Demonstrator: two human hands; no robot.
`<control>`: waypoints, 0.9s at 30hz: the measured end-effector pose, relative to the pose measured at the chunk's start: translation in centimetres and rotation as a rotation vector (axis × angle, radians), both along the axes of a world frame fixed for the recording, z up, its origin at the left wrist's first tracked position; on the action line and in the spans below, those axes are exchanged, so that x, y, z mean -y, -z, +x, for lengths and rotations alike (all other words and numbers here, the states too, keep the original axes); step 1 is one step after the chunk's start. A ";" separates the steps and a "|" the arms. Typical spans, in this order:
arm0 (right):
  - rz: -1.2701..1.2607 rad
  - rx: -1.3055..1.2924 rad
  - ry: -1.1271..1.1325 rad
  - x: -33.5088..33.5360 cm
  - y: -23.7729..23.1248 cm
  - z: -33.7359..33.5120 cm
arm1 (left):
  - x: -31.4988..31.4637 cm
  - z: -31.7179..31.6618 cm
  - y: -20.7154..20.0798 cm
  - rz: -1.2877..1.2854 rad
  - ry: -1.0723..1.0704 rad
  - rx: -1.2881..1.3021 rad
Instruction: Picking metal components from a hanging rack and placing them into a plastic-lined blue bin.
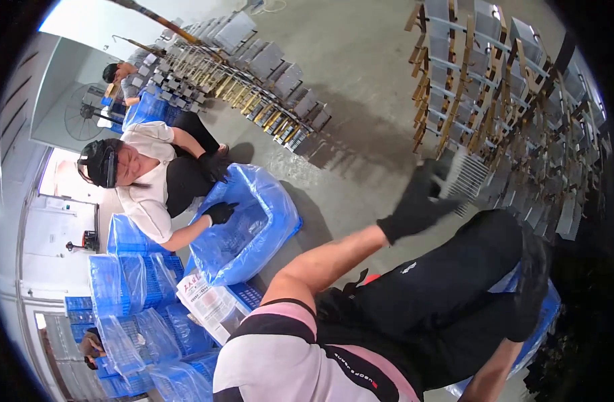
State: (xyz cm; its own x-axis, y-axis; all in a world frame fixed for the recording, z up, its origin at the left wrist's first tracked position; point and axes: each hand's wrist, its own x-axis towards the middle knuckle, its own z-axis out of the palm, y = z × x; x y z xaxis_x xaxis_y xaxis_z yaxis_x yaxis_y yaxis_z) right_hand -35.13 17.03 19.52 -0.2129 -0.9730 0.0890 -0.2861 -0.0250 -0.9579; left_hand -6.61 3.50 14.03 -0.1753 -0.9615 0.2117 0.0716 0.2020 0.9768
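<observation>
My left hand [424, 201], in a black glove, is held out in front of my knee with its fingers closed around a grey finned metal part [469, 175], which looks like a heat sink. Close behind that part hang the metal pieces of the right-hand rack [515, 87]. My right hand [533, 285], also gloved in black, is beside my thigh, over a blue crate [545, 311] lined with clear plastic. Its fingers are dark and blurred against the shadow, so what they hold, if anything, is hidden. My legs cover much of that crate.
To the left, a co-worker reaches with gloved hands into a plastic-lined blue crate [280, 221]. Behind stand stacked blue crates [126, 321], with a newspaper [210, 305] nearer me. Another long rack [253, 87] of metal parts runs across the far side, past a standing fan [86, 110] and another person.
</observation>
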 end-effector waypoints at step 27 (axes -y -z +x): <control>0.126 -0.862 0.774 -19.1 14.0 -15.1 | -2.9 -13.3 -6.1 -0.698 0.406 0.803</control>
State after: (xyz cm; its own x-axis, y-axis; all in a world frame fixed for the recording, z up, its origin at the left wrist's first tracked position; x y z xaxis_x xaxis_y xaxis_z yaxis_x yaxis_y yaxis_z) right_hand -50.22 36.08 5.54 -0.6704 -0.6215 0.4054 -0.7403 0.5232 -0.4221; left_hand -19.86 6.45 20.09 -0.7734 -0.5185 0.3647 -0.3391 0.8245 0.4531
